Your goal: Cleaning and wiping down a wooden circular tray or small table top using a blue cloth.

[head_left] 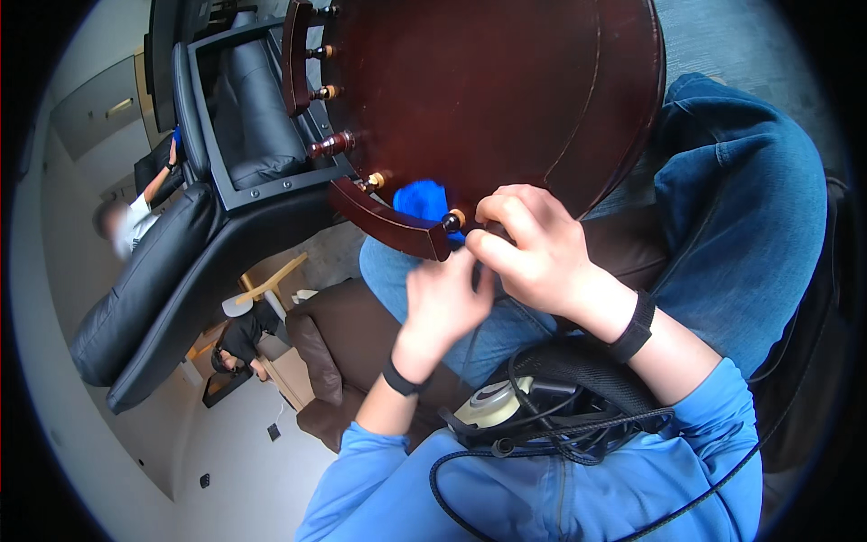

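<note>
A round, dark red-brown wooden board leans over my lap, with short turned spindles and curved wooden rail pieces along its left edge. My right hand is at its lower edge, fingers curled in a pinch beside the end spindle; what lies between them is hidden. Just below the rail's end, my left hand has its fingers bent upward, the tips partly covered and slightly blurred. Some blue cloth shows behind the rail, and a bit of blue appears close to my left fingertips.
A black padded armchair with an open frame stands at the left. Brown cushioned seating lies behind my left arm. On my lap sit black cords and a roll of tape. Two other people are farther off at the left.
</note>
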### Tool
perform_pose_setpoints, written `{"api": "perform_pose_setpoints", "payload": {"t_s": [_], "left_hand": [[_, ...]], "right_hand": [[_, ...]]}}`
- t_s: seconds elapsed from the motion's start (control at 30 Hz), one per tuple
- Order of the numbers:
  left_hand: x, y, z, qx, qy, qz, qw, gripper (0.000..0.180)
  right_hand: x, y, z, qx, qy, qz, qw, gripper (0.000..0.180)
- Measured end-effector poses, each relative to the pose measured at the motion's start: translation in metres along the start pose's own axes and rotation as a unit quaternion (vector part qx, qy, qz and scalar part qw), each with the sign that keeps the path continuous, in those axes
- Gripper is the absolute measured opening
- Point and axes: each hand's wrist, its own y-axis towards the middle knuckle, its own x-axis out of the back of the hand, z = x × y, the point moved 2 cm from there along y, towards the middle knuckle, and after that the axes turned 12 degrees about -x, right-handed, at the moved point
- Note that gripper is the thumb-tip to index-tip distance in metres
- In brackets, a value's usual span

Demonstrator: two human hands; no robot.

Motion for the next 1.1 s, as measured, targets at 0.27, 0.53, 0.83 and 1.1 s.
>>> {"api": "perform_pose_setpoints", "payload": {"t_s": [0.27, 0.53, 0.83, 1.1], "left_hand": [[-0.009, -0.021, 0.001, -0.018, -0.022, -0.108, 0.994, 0.009], [-0.013, -0.018, -0.007, 0.032, -0.051, -0.116, 0.991, 0.009], [0.003, -0.015, 0.014, -0.035, -0.048, -0.028, 0.998, 0.011], [0.011, -0.004, 0.015, -0.039, 0.014, -0.018, 0.999, 0.011]], "right_hand": [[-0.003, -0.002, 0.002, -0.007, -0.002, 0.025, 1.0, 0.022], [-0.004, -0.005, 0.0, -0.001, -0.009, 0.016, 1.0, 0.022], [0.001, -0.001, 0.0, -0.004, -0.007, 0.021, 1.0, 0.023], [0.003, -0.002, 0.001, -0.026, -0.012, 0.047, 0.998, 0.021]]}}
